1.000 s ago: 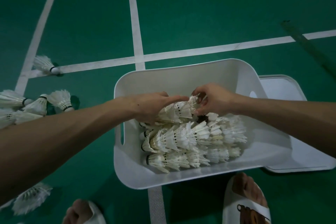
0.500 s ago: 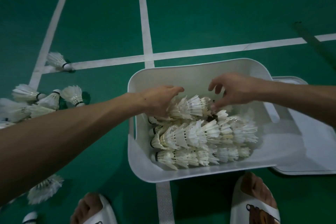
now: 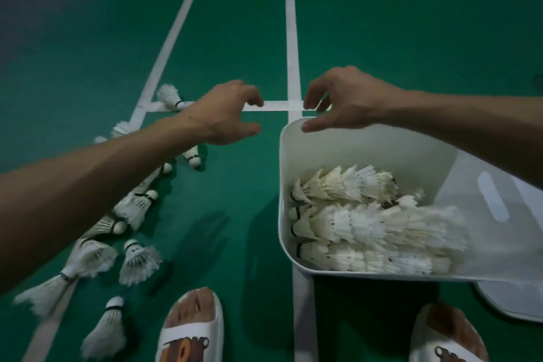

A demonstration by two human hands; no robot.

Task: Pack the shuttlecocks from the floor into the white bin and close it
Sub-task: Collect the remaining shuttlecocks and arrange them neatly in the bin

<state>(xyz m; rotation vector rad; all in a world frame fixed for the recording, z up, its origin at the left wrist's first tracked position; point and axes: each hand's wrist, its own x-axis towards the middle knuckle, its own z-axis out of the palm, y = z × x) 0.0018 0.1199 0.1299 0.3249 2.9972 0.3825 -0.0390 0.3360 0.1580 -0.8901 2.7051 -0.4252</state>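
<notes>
Hovering mid-frame over the green floor [image 3: 411, 23], the left hand [image 3: 226, 113] has loosely curled fingers and holds nothing. The right hand [image 3: 343, 100], likewise empty and relaxed, hangs above the upper left corner of the white bin [image 3: 283, 173]. Stacked shuttlecocks [image 3: 352, 223] lie in rows inside it; loose shuttlecocks [image 3: 138, 261] are scattered on the floor at lower left. The lid [image 3: 505, 300] lies flat at lower right.

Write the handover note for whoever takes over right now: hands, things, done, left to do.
Left hand: empty, fingers loose, above the floor beside the bin.
Right hand: empty, over the bin's far corner.
Done: rows of packed shuttlecocks lie in the bin.
Left: loose shuttlecocks scattered on the floor at left; lid lies off, at the bin's right.
</notes>
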